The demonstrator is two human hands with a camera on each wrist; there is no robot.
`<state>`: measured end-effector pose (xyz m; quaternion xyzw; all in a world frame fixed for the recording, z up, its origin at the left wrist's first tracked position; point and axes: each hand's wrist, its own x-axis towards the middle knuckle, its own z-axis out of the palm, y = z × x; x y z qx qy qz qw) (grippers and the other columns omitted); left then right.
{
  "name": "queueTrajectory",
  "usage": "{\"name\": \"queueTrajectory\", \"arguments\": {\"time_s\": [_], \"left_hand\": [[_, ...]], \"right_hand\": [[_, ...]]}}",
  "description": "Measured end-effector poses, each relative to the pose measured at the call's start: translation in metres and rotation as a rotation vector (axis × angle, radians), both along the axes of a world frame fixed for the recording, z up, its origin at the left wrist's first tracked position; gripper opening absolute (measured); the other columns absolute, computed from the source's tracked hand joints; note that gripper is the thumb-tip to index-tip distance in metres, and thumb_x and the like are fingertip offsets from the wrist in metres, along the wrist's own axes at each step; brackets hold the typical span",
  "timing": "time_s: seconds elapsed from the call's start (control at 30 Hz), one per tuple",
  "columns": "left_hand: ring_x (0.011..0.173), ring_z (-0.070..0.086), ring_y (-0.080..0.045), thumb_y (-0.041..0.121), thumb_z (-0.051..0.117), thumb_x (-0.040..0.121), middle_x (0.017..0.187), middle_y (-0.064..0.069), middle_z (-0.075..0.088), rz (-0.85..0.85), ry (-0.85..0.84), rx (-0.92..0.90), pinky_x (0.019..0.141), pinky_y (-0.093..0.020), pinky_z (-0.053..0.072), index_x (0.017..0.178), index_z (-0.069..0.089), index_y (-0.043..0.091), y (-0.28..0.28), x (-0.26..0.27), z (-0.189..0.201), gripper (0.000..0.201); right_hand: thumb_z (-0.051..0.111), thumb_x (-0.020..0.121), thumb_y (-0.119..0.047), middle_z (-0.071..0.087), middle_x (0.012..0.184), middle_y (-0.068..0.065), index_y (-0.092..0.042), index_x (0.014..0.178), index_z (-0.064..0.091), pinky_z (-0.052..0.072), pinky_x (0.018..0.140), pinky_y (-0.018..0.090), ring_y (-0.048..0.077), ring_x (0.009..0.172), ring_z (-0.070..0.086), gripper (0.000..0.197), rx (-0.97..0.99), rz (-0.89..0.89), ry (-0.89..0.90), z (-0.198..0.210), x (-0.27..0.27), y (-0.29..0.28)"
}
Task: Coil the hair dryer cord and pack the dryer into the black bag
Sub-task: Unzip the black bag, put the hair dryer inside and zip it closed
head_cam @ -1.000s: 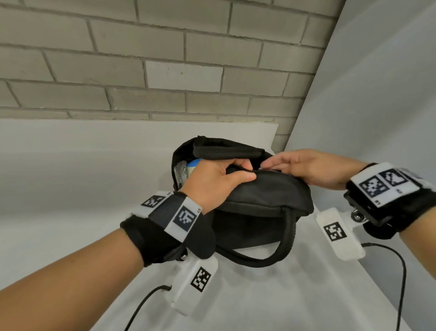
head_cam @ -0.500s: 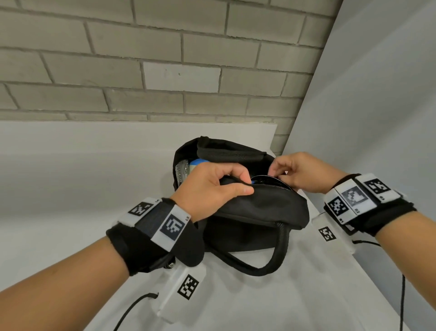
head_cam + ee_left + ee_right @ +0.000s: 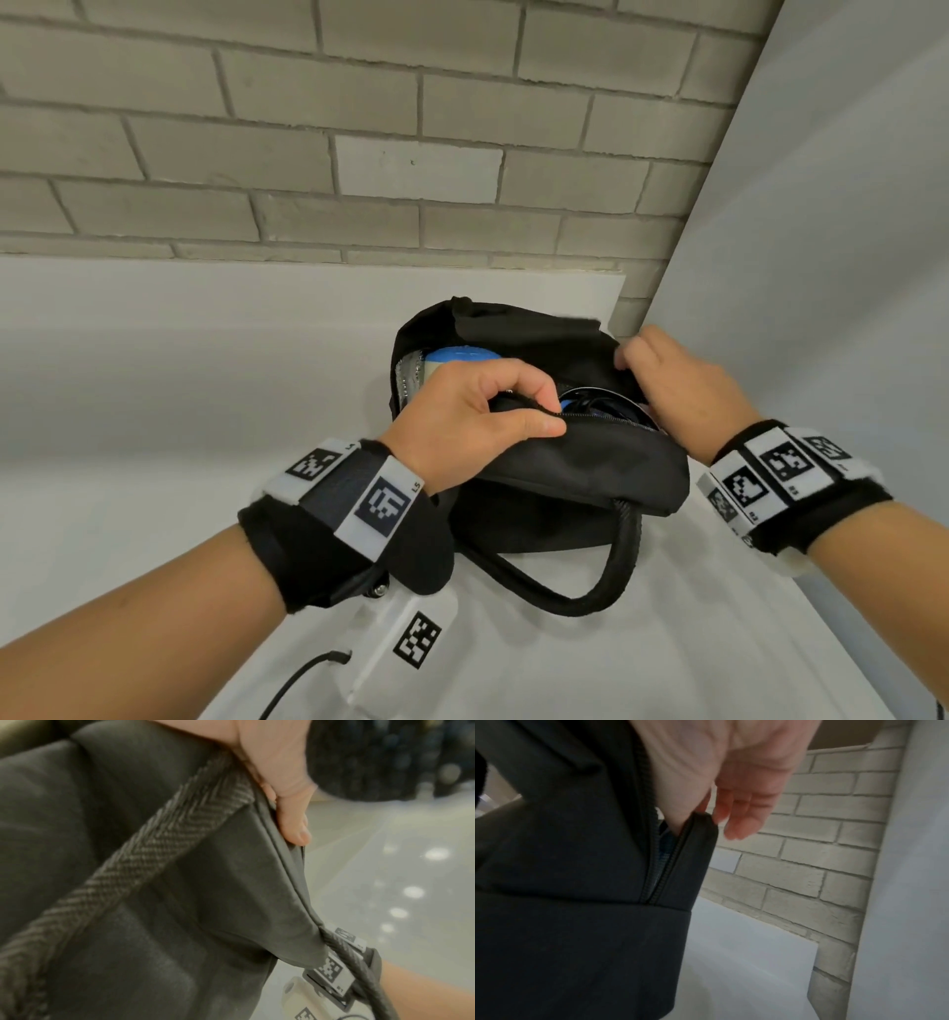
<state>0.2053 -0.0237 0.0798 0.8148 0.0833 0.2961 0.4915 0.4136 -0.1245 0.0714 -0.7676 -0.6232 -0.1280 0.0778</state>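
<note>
The black bag point(image 3: 590, 462) is sitting on the white table point(image 3: 154, 514), mouth unzipped. The left hand point(image 3: 462, 416) is pinching the near zipper edge between thumb and curled fingers. The right hand point(image 3: 678, 380) is gripping the far rim, thumb tucked inside. The hair dryer point(image 3: 601, 401) and its coiled cord are lying inside the bag, with something blue point(image 3: 462, 355) behind them.

a pale brick wall point(image 3: 359, 154) with grey mortar runs across the back. a white board point(image 3: 205, 334) stands along the far edge of the white desk point(image 3: 667, 642). a plain grey panel point(image 3: 847, 231) rises along the desk's right edge. the light is soft and even.
</note>
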Motion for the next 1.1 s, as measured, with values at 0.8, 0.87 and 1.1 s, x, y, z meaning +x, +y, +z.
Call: {"name": "queueTrajectory", "arguments": {"time_s": [0.8,0.87,1.1], "left_hand": [[0.076,0.056,0.004,0.014,0.067,0.077,0.073,0.024,0.058,0.384,-0.036,-0.085,0.079,-0.008,0.043,0.06,0.058,0.036,0.004,-0.004,-0.002,0.029],[0.079,0.056,0.002,0.014,0.067,0.077,0.074,0.023,0.058,0.396,-0.038,-0.097,0.08,-0.009,0.042,0.061,0.057,0.036,0.001,-0.002,-0.004,0.029],[0.082,0.056,0.0,0.018,0.066,0.078,0.076,0.02,0.057,0.257,0.026,-0.022,0.088,-0.021,0.046,0.067,0.055,0.035,-0.007,0.001,-0.001,0.023]], "right_hand": [[0.056,0.076,0.003,0.055,0.061,0.012,-0.025,0.07,0.038,0.048,0.06,0.042,0.032,0.056,0.057,0.034,0.193,-0.249,0.552,-0.002,-0.015,-0.058],[0.055,0.077,0.005,0.055,0.069,0.012,-0.026,0.073,0.04,0.05,0.061,0.045,0.026,0.051,0.055,0.034,0.291,-0.255,0.656,-0.006,-0.018,-0.06],[0.07,0.07,-0.002,0.049,0.115,0.008,-0.012,0.112,0.049,0.051,0.078,0.046,0.031,0.1,0.055,0.047,0.245,-0.183,0.284,-0.006,-0.021,-0.051]]}}
